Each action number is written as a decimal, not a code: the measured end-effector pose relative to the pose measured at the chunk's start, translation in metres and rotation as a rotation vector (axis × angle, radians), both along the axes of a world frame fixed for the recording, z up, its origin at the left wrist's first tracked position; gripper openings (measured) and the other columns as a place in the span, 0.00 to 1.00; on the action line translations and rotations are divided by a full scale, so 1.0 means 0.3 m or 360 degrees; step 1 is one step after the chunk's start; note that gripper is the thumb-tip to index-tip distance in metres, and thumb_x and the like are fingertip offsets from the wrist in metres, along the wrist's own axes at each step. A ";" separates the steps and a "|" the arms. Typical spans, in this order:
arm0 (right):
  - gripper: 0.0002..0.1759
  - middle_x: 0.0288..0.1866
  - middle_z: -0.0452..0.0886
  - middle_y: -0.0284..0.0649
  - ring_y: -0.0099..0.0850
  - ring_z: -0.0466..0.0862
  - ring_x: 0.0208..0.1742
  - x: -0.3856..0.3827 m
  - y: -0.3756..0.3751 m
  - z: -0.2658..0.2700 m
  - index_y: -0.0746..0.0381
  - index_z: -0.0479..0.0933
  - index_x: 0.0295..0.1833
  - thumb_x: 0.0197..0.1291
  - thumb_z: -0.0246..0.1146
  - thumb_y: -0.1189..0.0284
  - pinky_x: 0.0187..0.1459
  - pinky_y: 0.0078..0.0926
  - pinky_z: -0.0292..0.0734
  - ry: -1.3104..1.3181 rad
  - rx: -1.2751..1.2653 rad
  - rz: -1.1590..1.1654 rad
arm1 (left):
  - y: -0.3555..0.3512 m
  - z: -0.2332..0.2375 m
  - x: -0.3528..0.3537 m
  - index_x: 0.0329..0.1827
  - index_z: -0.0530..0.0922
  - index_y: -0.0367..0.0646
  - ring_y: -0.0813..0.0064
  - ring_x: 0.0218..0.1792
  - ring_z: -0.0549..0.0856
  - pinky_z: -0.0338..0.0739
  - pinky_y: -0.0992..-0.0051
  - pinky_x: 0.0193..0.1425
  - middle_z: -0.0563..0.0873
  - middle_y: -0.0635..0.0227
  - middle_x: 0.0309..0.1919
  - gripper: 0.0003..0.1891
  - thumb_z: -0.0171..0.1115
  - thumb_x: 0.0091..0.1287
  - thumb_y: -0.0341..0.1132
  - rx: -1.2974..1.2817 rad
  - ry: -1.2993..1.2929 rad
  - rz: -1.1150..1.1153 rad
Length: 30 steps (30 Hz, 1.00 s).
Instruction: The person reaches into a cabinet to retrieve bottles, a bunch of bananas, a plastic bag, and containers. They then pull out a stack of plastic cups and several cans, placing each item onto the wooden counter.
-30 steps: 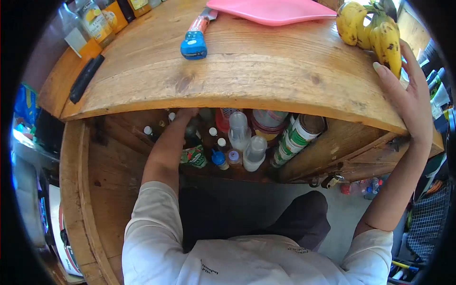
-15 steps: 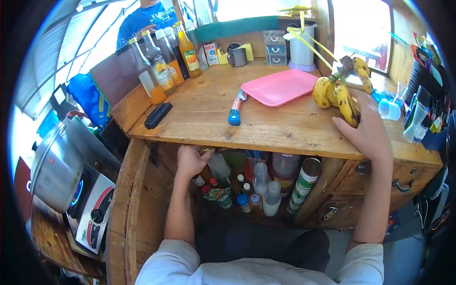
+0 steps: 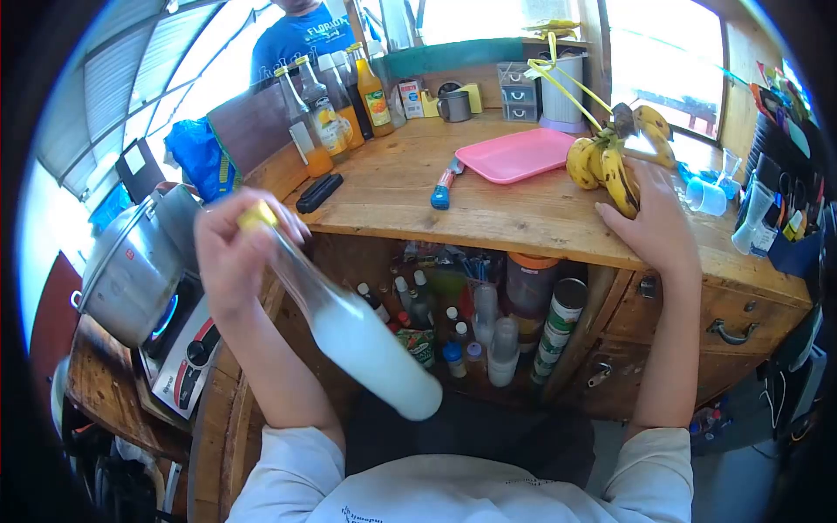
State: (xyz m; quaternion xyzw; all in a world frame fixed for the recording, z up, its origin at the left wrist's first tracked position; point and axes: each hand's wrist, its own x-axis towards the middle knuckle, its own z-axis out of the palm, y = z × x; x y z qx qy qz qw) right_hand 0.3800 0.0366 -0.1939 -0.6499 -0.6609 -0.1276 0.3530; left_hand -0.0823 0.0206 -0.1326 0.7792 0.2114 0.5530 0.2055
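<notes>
Raised over the cabinet's left side, my left hand (image 3: pixel 234 253) is closed round the neck of a clear glass bottle (image 3: pixel 370 344). The bottle has a yellow cap, holds something whitish, and slants with its base down toward my lap. On the counter (image 3: pixel 392 200), my right hand (image 3: pixel 660 209) lies against a bunch of spotted yellow bananas (image 3: pixel 600 166), thumb spread; its fingertips are partly hidden. A pink tray (image 3: pixel 514 157) lies left of the bananas, with a blue-handled knife (image 3: pixel 443 187) beside it.
Several glass bottles (image 3: pixel 331 122) stand at the counter's back left, near a black case (image 3: pixel 320 193). Below, the open cabinet holds jars, plastic cups (image 3: pixel 503 353) and a tall can (image 3: pixel 558 331). A pot (image 3: pixel 131 270) sits over a lit stove at left. A person (image 3: pixel 305 39) stands behind.
My left hand has come out of the cabinet, up and left, bringing the glass bottle with it. My right hand stays at the bananas. The view has shifted slightly.
</notes>
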 end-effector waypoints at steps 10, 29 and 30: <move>0.42 0.70 0.77 0.55 0.51 0.74 0.74 0.001 0.008 -0.010 0.68 0.71 0.73 0.58 0.71 0.56 0.75 0.45 0.70 -0.0082 0.0046 -0.0009 | 0.390 0.646 0.048 0.48 0.91 0.36 0.75 0.39 0.89 0.81 0.73 0.48 0.91 0.65 0.32 0.26 0.71 0.69 0.56 0.0493 0.0392 0.1156; 0.39 0.66 0.78 0.58 0.53 0.76 0.70 0.001 0.016 -0.012 0.68 0.74 0.68 0.55 0.73 0.57 0.72 0.46 0.71 -0.0143 0.0185 -0.0005 | 1.222 0.462 0.116 0.56 0.87 0.44 0.49 0.58 0.88 0.83 0.55 0.63 0.90 0.51 0.55 0.28 0.66 0.70 0.61 0.0233 0.0831 0.2115; 0.39 0.66 0.78 0.59 0.54 0.76 0.69 0.002 0.025 -0.021 0.68 0.74 0.68 0.55 0.73 0.57 0.72 0.46 0.71 -0.0193 0.0227 0.0004 | 1.236 0.460 0.107 0.59 0.86 0.45 0.50 0.59 0.88 0.83 0.55 0.63 0.90 0.53 0.56 0.29 0.66 0.70 0.61 0.0270 0.0785 0.2182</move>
